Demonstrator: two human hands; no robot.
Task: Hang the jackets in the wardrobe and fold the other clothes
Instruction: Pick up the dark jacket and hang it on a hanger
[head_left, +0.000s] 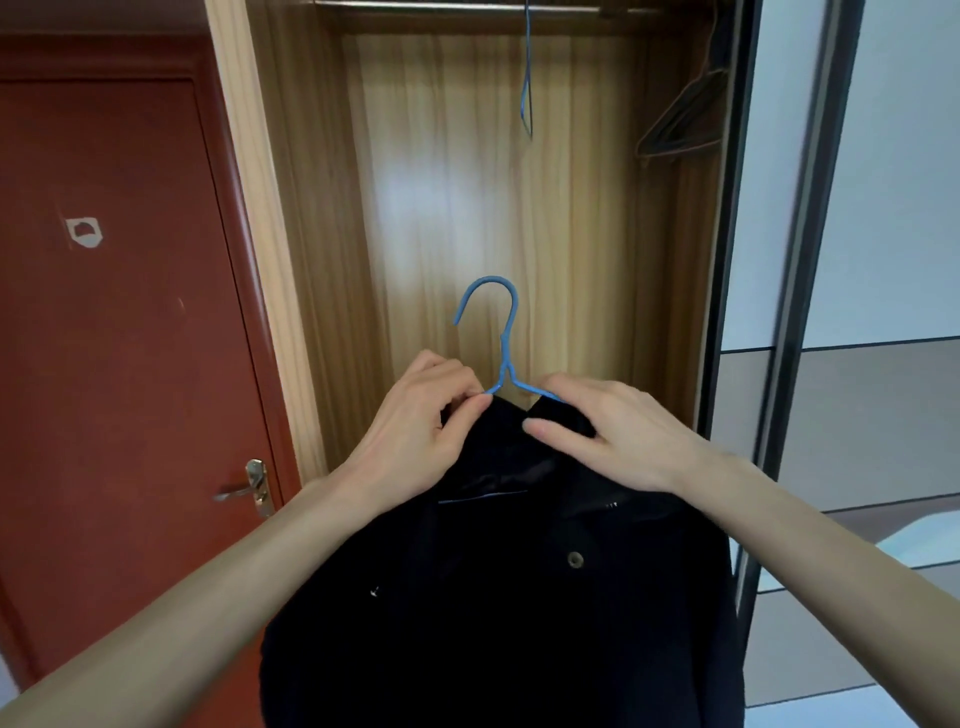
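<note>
A black jacket (498, 597) hangs on a blue hanger (504, 332), held up in front of the open wooden wardrobe (457, 197). The hanger's hook points left and stands well below the metal rail (457, 5) at the top. My left hand (421, 421) pinches the jacket's collar at the hanger's left shoulder. My right hand (608, 431) grips the collar and the hanger's right shoulder. The jacket's lower part runs out of view at the bottom.
An empty blue hanger (527, 78) hangs from the rail, and dark hangers (685, 119) hang at the right end. A red door (114, 322) with a metal handle (249, 488) stands to the left. The sliding wardrobe door (810, 312) frames the right side.
</note>
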